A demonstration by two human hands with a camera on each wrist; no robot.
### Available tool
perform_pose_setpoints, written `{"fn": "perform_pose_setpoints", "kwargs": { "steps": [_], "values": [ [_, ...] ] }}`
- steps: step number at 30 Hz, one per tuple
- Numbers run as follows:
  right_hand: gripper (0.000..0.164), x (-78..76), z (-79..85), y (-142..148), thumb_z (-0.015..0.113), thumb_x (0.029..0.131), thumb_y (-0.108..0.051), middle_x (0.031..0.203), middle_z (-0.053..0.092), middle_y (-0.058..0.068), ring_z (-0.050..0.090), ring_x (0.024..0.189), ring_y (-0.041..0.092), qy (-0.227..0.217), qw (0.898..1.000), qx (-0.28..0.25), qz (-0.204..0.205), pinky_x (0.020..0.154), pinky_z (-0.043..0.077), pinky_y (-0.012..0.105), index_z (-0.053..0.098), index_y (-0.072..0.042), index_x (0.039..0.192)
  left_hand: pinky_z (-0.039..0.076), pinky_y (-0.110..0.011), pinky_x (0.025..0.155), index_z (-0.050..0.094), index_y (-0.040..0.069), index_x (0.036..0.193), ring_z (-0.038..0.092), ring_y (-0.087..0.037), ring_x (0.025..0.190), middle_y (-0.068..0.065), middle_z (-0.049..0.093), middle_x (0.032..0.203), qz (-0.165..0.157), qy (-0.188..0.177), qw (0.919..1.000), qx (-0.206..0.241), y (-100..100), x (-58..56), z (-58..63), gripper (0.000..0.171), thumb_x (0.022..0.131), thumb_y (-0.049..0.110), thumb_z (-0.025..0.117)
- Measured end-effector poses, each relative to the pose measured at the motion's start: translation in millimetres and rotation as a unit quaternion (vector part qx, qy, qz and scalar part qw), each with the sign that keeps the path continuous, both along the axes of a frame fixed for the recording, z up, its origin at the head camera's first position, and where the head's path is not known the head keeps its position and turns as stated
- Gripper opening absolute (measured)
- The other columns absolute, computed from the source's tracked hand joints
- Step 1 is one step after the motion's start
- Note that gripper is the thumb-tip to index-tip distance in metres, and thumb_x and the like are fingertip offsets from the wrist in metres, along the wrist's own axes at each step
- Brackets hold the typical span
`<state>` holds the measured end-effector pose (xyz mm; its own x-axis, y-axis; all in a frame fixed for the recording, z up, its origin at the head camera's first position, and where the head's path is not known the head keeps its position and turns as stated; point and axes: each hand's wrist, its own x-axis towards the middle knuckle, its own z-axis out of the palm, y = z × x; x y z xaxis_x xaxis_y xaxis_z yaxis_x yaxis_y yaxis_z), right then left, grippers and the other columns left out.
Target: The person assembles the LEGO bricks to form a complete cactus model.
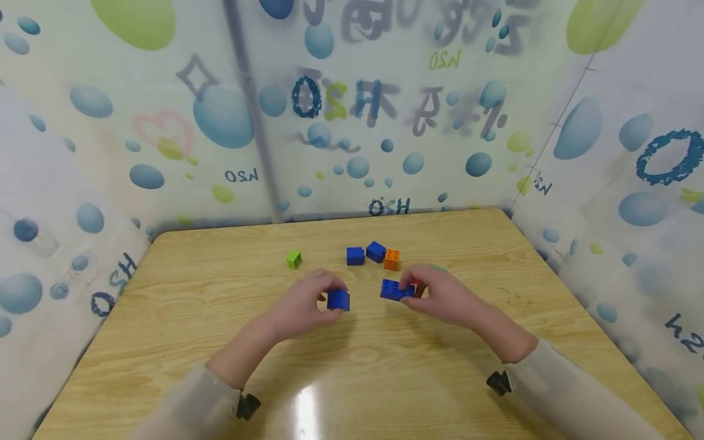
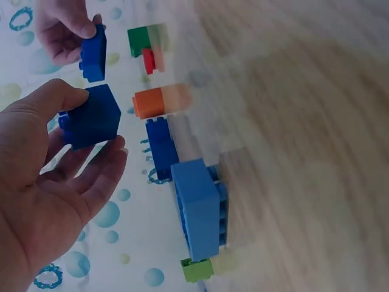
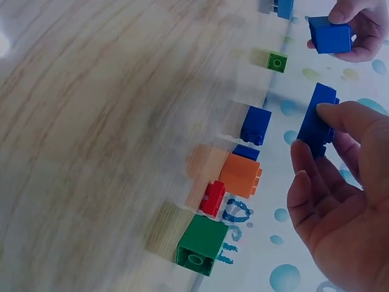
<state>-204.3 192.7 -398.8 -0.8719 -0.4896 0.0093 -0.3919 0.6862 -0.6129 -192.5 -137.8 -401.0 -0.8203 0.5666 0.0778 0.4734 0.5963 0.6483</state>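
Note:
My left hand (image 1: 308,304) pinches a chunky dark blue toy brick (image 2: 95,117) between thumb and fingers, its studs facing the palm side in the left wrist view. In my right hand (image 1: 442,295) is a longer blue toy brick (image 1: 391,289), gripped at one end with its studs up in the head view. Both bricks are held apart from each other, the left one nearer the person. Just beyond the hands stand two more blue bricks (image 1: 355,256) and an orange brick (image 1: 392,259).
A lime green brick (image 1: 294,259) sits at the back left. A lighter blue brick (image 2: 202,210) stands near it in the left wrist view. Beside the orange brick are a small red brick (image 3: 212,198) and a green brick (image 3: 202,243). A patterned wall covering (image 1: 352,146) borders the wooden table (image 1: 220,275).

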Motion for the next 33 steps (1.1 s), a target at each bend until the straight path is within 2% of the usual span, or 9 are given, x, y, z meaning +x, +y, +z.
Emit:
{"fn": "perform_pose_setpoints", "kwargs": {
  "steps": [5,9,16,20,27,33],
  "values": [
    [0.018,3.3,-2.7,-1,0.082,0.101,-0.019,0.114,0.071,-0.003,0.064,0.099,0.02,0.02,1.0,-0.01,0.022,0.071,0.053,0.027,0.07,-0.02,0.115,0.066,-0.037,0.1,0.07,0.003,0.133,0.069,-0.023,0.116,-0.007,0.062,0.124,-0.003,-0.033,0.999,0.032,3,7.1,-8.0,0.036,0.099,0.012,0.079],
    [0.018,4.2,-4.0,-3,0.082,0.101,-0.019,0.116,0.071,-0.002,0.065,0.106,0.027,0.03,0.999,-0.012,0.032,0.076,0.053,0.03,0.07,-0.02,0.115,0.065,-0.035,0.1,0.07,0.002,0.134,0.068,-0.023,0.117,-0.008,0.062,0.126,-0.001,-0.052,0.9972,0.054,7,12.3,-11.3,0.037,0.1,0.013,0.079],
    [0.02,3.8,-3.8,-7,0.083,0.1,-0.019,0.118,0.072,-0.003,0.066,0.114,0.029,0.02,0.999,-0.018,0.026,0.097,0.059,0.053,0.07,-0.022,0.115,0.066,-0.036,0.099,0.07,0.005,0.135,0.071,-0.027,0.122,-0.01,0.067,0.133,0.014,-0.105,0.9902,0.091,14,16.6,-14.0,0.041,0.099,0.019,0.084],
    [0.019,3.4,-2.9,-8,0.082,0.101,-0.018,0.118,0.073,-0.002,0.068,0.111,0.022,0.016,0.999,-0.033,0.033,0.099,0.062,0.05,0.07,-0.02,0.116,0.066,-0.035,0.1,0.069,0.011,0.133,0.07,-0.027,0.125,-0.006,0.07,0.134,0.034,-0.129,0.986,0.1,18,15.9,-19.0,0.039,0.099,0.02,0.085],
    [0.019,2.0,-3.0,-9,0.08,0.102,-0.018,0.118,0.073,-0.003,0.07,0.109,0.018,0.01,0.999,-0.036,0.037,0.098,0.064,0.045,0.069,-0.019,0.118,0.061,-0.048,0.11,0.072,0.011,0.13,0.069,-0.033,0.131,-0.007,0.071,0.133,0.051,-0.171,0.9791,0.097,31,13.6,-28.7,0.035,0.097,0.013,0.085],
    [0.02,0.9,-4.0,-9,0.08,0.102,-0.018,0.118,0.073,-0.002,0.07,0.108,0.018,0.001,0.998,-0.036,0.042,0.097,0.065,0.047,0.07,-0.018,0.119,0.059,-0.052,0.112,0.073,0.012,0.128,0.07,-0.029,0.126,-0.005,0.073,0.131,0.055,-0.171,0.9809,0.075,37,10.6,-38.8,0.036,0.094,0.013,0.087]
  ]
}}
